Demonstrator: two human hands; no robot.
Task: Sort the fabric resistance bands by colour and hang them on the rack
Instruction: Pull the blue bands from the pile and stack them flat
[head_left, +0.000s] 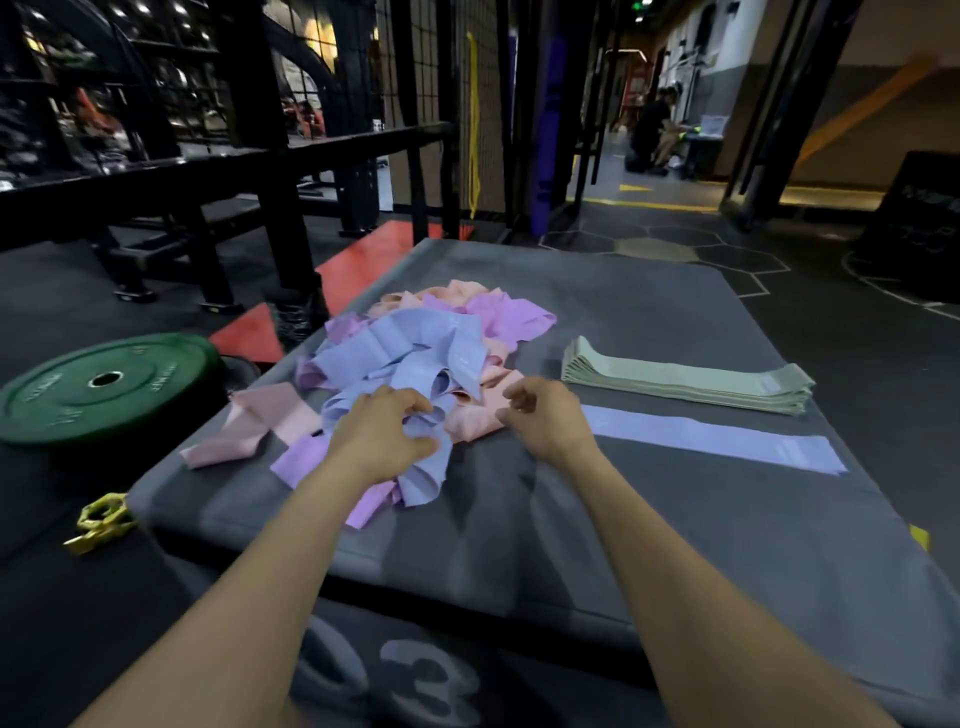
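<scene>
both forearms bare, no sleeves; hands (382, 431) ungloved, no rings, no watch.

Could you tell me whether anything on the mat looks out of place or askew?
One pink band lies twisted apart from the mixed pile, at the mat's left edge. The green stack and the flat blue band look tidy.

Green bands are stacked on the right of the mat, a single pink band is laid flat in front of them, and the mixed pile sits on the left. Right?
Not quite. The head view shows the single flat band in front of the green stack is blue, not pink. The stack lies on the right of the mat and the mixed pile on the left, as you said.
</scene>
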